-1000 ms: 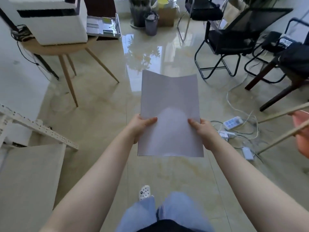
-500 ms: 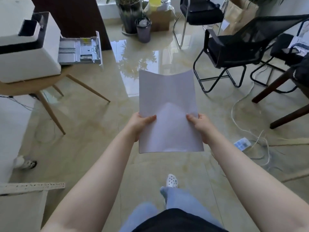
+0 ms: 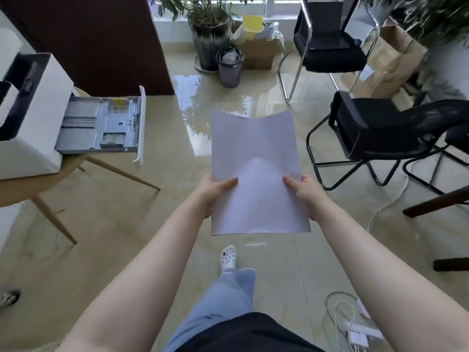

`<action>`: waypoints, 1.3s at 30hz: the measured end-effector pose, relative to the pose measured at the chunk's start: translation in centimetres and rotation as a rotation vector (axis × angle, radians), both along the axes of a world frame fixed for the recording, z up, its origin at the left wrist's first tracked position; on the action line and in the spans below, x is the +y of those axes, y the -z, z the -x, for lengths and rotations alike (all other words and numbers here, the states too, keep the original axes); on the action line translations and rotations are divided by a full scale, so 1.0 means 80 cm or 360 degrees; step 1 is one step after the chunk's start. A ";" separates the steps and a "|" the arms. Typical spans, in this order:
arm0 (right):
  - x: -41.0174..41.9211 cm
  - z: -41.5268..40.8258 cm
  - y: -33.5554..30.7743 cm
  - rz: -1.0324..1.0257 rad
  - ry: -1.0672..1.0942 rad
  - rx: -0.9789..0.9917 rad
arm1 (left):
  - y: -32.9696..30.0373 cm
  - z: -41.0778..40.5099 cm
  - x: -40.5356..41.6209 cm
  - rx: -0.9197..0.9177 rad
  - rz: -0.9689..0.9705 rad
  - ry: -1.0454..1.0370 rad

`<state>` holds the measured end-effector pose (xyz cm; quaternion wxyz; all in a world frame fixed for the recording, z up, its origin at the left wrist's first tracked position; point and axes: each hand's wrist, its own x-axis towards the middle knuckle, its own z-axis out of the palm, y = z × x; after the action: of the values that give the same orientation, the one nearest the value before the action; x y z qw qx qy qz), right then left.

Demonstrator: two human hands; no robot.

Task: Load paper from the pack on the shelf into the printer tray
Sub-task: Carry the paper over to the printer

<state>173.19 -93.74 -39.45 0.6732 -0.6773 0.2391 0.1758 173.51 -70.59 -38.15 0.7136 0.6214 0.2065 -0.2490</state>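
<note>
A person stands on a glossy tiled floor (image 3: pixel 106 224) holding a stack of white paper (image 3: pixel 256 174) out in front at mid-room, the left hand (image 3: pixel 213 193) clamped on its left edge and the right hand (image 3: pixel 305 193) on its right edge, thumbs on top. The far edge of the paper sags in the middle, its corners lifted. To the left, a white printer (image 3: pixel 33 118) sits on a round wooden tabletop (image 3: pixel 22 191), its grey paper tray (image 3: pixel 106 125) pulled out and overhanging the tabletop's rim, well apart from the paper. Bare floor lies open between the person and the tray. To the right, black chairs (image 3: pixel 380 133) crowd the floor, and white cables (image 3: pixel 355 329) lie near the person's right side. A bin (image 3: pixel 229 67) and potted plant (image 3: pixel 208 29) stand beyond.
</note>
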 end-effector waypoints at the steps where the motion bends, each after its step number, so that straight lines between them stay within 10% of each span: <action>1: 0.000 -0.030 -0.002 0.0004 0.0003 0.0013 | 0.000 -0.032 0.000 0.0009 0.0003 0.0012; 22: 0.014 -0.645 -0.011 0.0118 -0.0531 0.0056 | 0.005 -0.550 -0.003 0.0081 -0.0005 -0.0497; 39: 0.319 -0.966 -0.009 0.0375 -0.1374 -0.0078 | 0.029 -0.756 0.225 0.0091 0.0049 -0.1303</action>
<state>250.44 -68.21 -38.75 0.4620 -0.7910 -0.0631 0.3960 234.02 -52.56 -40.45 0.7569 0.4701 0.4526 0.0354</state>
